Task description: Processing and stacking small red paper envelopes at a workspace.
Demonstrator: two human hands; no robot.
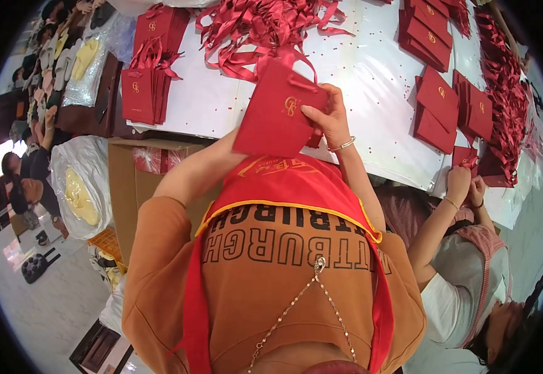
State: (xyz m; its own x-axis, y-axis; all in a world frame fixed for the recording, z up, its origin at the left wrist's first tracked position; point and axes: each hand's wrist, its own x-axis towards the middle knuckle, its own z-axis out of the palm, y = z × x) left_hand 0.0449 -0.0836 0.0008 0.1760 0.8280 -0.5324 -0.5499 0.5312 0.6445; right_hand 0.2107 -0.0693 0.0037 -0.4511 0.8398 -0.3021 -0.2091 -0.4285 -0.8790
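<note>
Red bag (pixel 274 121): at the centre of the frame, lifted in front of the near edge of the white surface (pixel 371 106), tilted, with its gold emblem (pixel 291 106) toward the viewer.

Right hand (pixel 327 119): pinching the bag at its right side, thumb laid on the printed face, other fingers at the edge and partly behind it.

Left hand: concealed behind the bag. Only the left forearm (pixel 203 163) shows, reaching in from the lower left — whether that hand grips or supports cannot be told.

A ribbon strip (pixel 307 65) shows at the bag's top edge; whether it is fully attached is not clear. A ribbon pile (pixel 265 28) lies just beyond, at upper centre.

Step in hand, as judged: fitting the ribbon handle. Bags with ribbon at their tops (pixel 139 93) stand at upper left, while flat bags (pixel 436 103) lie at upper right — an arrangement suggesting finished and waiting stock, respectively.

Next move, as judged: steady the bag with the right hand, draw the ribbon through evenly and secure it from behind. Points to watch: unequal handle lengths, and creasing under the thumb.
</note>
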